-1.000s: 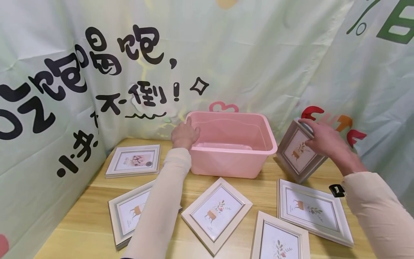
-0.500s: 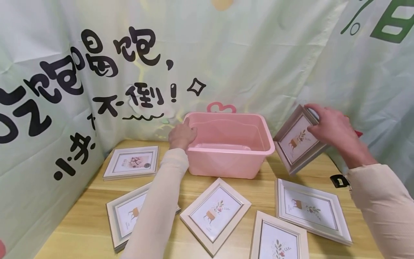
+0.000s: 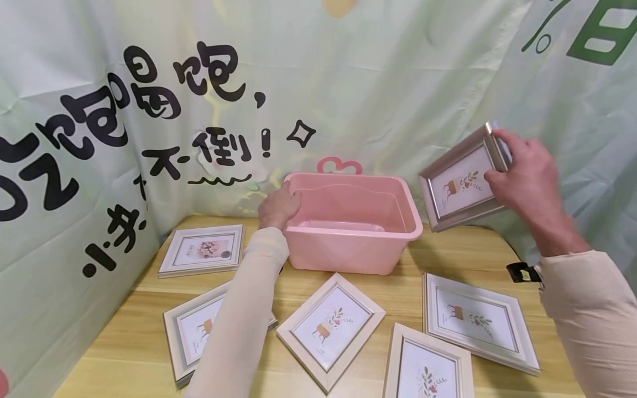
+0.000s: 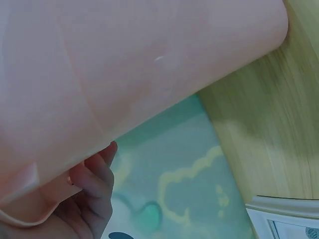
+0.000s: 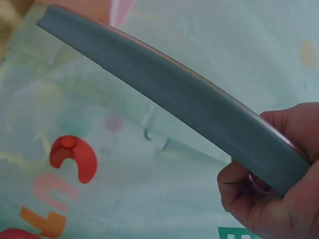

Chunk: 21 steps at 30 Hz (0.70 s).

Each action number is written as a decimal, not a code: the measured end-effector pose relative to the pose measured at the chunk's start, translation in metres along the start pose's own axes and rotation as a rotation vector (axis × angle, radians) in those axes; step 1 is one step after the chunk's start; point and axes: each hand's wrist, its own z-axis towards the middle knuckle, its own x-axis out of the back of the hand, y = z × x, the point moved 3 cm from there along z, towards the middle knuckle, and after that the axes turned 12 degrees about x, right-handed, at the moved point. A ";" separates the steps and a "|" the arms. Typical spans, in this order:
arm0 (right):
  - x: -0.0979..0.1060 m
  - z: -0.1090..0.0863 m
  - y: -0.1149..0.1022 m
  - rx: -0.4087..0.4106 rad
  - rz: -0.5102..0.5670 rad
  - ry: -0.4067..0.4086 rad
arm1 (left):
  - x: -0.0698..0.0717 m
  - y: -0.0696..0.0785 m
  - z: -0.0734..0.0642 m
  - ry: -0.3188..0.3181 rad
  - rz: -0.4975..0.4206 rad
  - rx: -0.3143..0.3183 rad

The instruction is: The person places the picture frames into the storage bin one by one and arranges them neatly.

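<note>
One silver-edged picture frame [image 3: 460, 185], in the head view, was pinched between the thumb and fingers of the right hand [image 3: 530, 176] at its short upper-right end. Its long axis sloped down and leftward from that grip, toward the pink plastic bin [image 3: 345, 254], and its print faced the head camera. It was held above the wooden table [image 3: 408, 301], its free end near the bin's right rim. Across the bin, the left hand [image 3: 280, 205] gripped the left rim. Below the right grip lay a cream frame [image 3: 480, 320] on the table; below the left grip lay another frame [image 3: 199, 326], partly covered by the left sleeve [image 3: 239, 326].

In the left wrist view, curled fingers held the bin's edge, its smooth wall spreading above the grip.

In the right wrist view, the pinched frame showed edge-on, running from the grip toward the upper left; a red letter [image 5: 88, 162] on the cloth backdrop [image 5: 164, 204] appeared left of the grip.
</note>
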 end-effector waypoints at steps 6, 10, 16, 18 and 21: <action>0.008 0.001 -0.008 -0.025 0.015 0.094 | -0.001 0.000 0.003 -0.011 -0.040 0.017; 0.009 0.002 -0.012 -0.044 0.034 0.139 | 0.001 0.000 0.001 0.011 -0.022 0.011; 0.010 0.002 -0.014 -0.048 0.054 0.209 | 0.003 0.001 -0.001 0.049 0.008 -0.013; 0.009 0.001 -0.015 -0.057 0.062 0.222 | 0.003 0.001 -0.001 0.054 0.016 -0.016; 0.008 0.001 -0.017 -0.074 0.074 0.217 | 0.001 0.002 -0.001 0.063 0.026 -0.016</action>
